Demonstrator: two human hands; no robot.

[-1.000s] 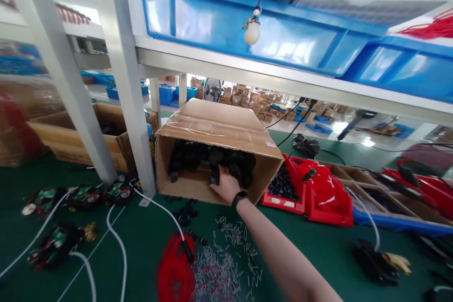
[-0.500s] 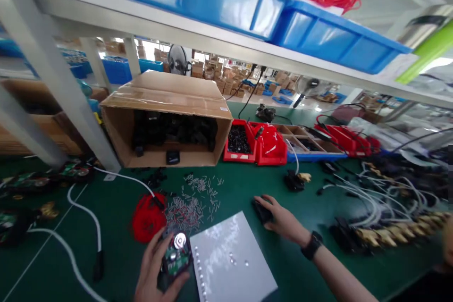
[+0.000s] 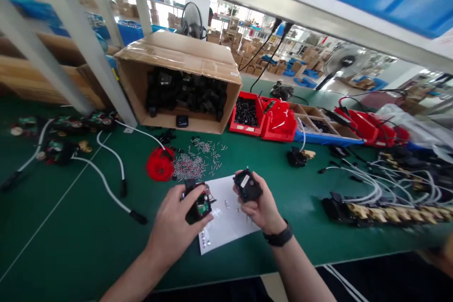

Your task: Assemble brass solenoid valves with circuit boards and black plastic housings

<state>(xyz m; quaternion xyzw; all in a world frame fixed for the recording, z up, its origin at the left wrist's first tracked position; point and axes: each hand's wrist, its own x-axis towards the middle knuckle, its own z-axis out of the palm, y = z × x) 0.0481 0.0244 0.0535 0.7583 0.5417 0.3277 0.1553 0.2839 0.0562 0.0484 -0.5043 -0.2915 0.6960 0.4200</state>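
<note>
My left hand [image 3: 177, 214] is closed around a black housing with a green circuit board [image 3: 202, 208] inside, its open face turned partly to the right. Across from it, my right hand [image 3: 264, 203] grips a flat black plastic cover [image 3: 247, 185] that bears a small white label. The two parts are held apart, above a white sheet [image 3: 226, 233]. Small shiny metal pieces [image 3: 205, 240] lie along the sheet's left edge, and a few more near its middle. Beyond the sheet are a scatter of small pins [image 3: 191, 165] and a coil of red wire [image 3: 159, 163].
A cardboard box [image 3: 184, 56] of black parts stands at the back, beside red bins [image 3: 246, 130] and a divided tray [image 3: 318, 139]. Cabled assemblies [image 3: 385, 212] line the right side; circuit-board units [image 3: 60, 151] sit at left. A metal shelf [image 3: 247, 0] spans overhead.
My right hand has lifted the black cover off the table and brought it left over the sheet. My left hand still holds the housing, now tilted. The view has shifted downward.
</note>
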